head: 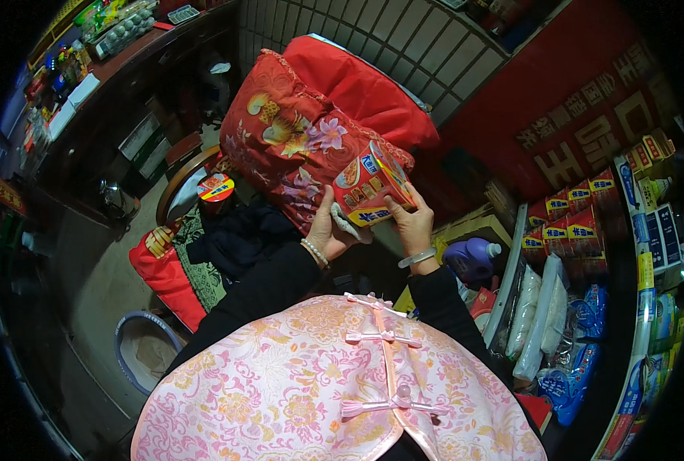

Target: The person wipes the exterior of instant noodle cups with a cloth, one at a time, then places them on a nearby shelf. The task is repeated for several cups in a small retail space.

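Both my hands hold a red instant noodle cup (368, 187) with yellow and blue print, tilted, in front of my chest. My left hand (330, 227) is at its left side, with a grey cloth (347, 223) between palm and cup. My right hand (414, 222) grips its right side, thumb on the printed wall. Behind the cup lies a red flowered cushion (284, 132). A second noodle cup (215, 188) stands to the left, beside dark clothing (244, 236) on a chair.
Shelves at the right hold red noodle packs (569, 230), bagged goods (540, 317) and a purple jug (471, 258). A waste bin (146, 351) stands on the floor at lower left. A wooden counter (128, 69) with goods runs along the upper left.
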The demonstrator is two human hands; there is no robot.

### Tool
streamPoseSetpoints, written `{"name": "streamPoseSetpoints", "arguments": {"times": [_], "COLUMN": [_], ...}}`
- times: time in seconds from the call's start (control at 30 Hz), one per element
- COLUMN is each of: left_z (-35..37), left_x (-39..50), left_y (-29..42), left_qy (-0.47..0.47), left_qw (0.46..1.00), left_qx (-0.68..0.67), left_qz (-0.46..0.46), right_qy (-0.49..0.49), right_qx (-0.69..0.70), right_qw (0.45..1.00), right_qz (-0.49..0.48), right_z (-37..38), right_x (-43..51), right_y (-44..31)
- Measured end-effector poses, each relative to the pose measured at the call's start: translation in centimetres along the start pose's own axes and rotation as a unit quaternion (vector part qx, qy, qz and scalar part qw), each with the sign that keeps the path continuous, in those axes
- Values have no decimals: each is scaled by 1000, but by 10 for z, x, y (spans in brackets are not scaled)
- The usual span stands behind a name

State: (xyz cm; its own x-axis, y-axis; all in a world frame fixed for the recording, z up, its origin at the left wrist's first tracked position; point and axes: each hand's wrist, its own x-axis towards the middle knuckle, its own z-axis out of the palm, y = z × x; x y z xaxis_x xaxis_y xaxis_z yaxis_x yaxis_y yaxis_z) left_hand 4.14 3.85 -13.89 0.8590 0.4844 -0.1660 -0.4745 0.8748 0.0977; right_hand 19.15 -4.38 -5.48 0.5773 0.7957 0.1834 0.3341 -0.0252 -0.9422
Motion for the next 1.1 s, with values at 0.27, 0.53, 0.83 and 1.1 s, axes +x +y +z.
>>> {"name": "streamPoseSetpoints", "arguments": {"times": [0.27,0.53,0.83,1.1], "left_z": [1,4,23,51], "left_x": [5,21,48,64], "left_y": [2,-3,-26,-61], "left_qy": [-3,-62,-81,-77], "left_qw": [999,992,985,985], "left_qx": [36,11,22,-34], "left_qz": [-5,-110,-149,-150], "right_qy": [-67,-106,-87,69], "right_qx": [-254,-210,-265,-371], "right_qw": [963,964,934,913], "right_qz": [-64,-127,-221,-153], "right_z": [-33,-68,-103,-93], "right_x": [-9,-7,-12,-20], "right_y": [-13,-33,-30,-22]}}
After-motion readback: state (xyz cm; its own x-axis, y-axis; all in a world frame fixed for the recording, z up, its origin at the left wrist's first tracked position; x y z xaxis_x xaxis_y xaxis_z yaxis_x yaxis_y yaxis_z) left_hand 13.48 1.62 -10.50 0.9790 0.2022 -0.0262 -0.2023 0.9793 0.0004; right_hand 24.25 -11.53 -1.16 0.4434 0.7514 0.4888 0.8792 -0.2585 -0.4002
